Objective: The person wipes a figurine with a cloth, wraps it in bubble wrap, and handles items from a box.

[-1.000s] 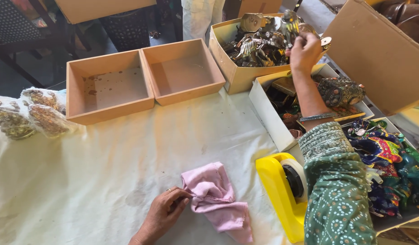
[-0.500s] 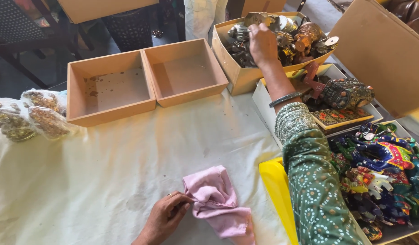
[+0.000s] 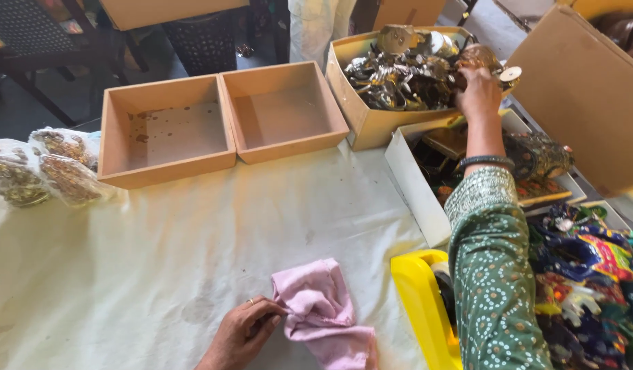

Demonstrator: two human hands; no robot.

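My left hand (image 3: pixel 242 334) rests on the pale tablecloth (image 3: pixel 193 233) at the near edge and pinches the left edge of a crumpled pink cloth (image 3: pixel 323 312). My right hand (image 3: pixel 478 92), in a green patterned sleeve with a dark bangle, reaches far up into a cardboard box (image 3: pixel 371 123) heaped with shiny metal ornaments (image 3: pixel 405 68). Its fingers lie among the pieces at the box's right side; whether they grip one is hidden.
Two empty shallow tan boxes (image 3: pixel 220 123) sit at the back left. Plastic bags of golden ornaments (image 3: pixel 42 171) lie at the left edge. A yellow tape dispenser (image 3: pixel 422 308), a white box (image 3: pixel 415 185) and colourful figurines (image 3: pixel 590 274) crowd the right side.
My right hand has shifted from the middle of the ornament box to its right side. My left hand stays on the pink cloth.
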